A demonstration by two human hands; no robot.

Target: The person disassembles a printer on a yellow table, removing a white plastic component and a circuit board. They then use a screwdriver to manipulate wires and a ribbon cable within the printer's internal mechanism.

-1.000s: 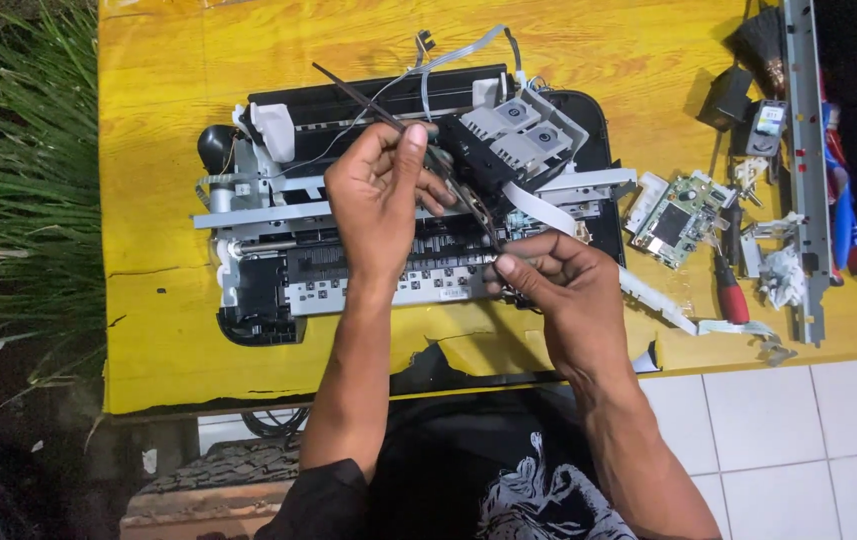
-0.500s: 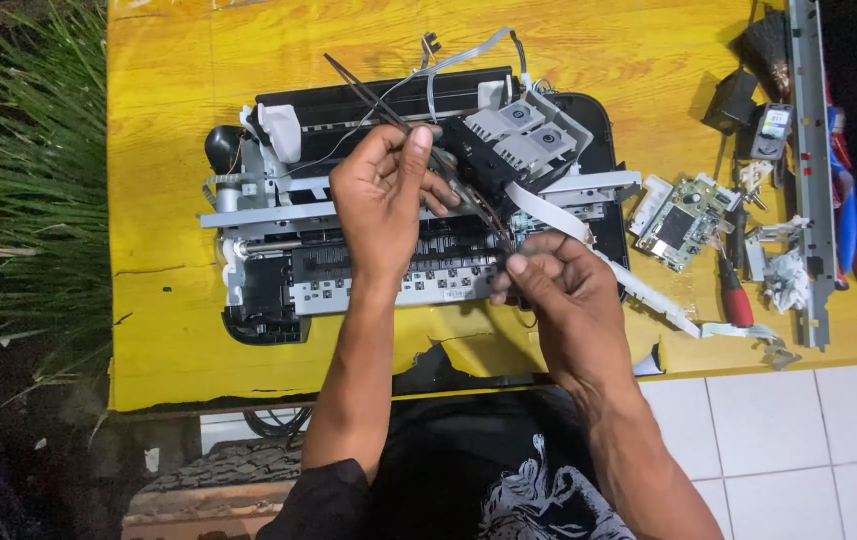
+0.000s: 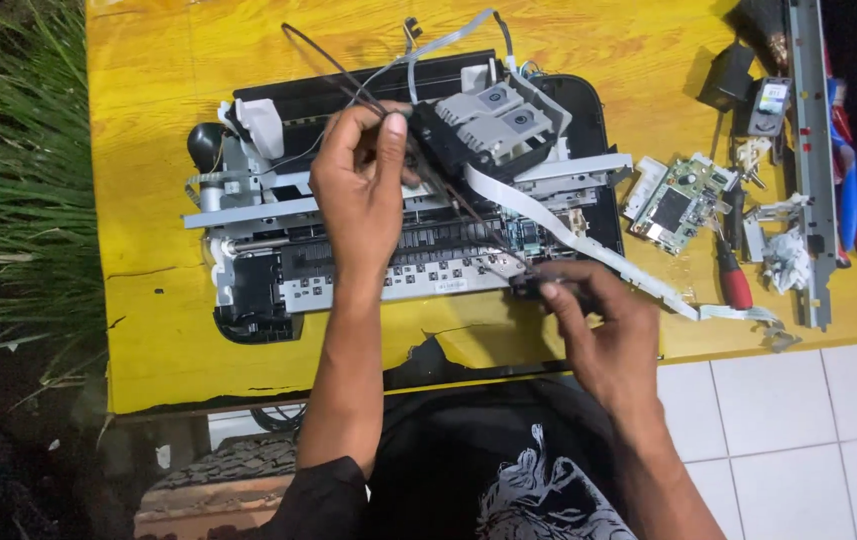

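An opened printer, its cover off, lies on a yellow table. My left hand is over its middle and pinches a thin black belt near the grey print carriage. The belt runs diagonally down to my right hand, which grips its other end at the printer's front right corner. The far end of the belt loops up past the printer's back edge. A white flat ribbon cable trails from the carriage to the right, under the belt.
A green circuit board, a red-handled screwdriver, small loose parts and a long metal rail lie at the table's right. Grass borders the left side. White floor tiles lie below right.
My right hand has moved right and toward me, drawing the black belt out straight from the printer. My left hand has stayed over the middle, still pinching the belt.
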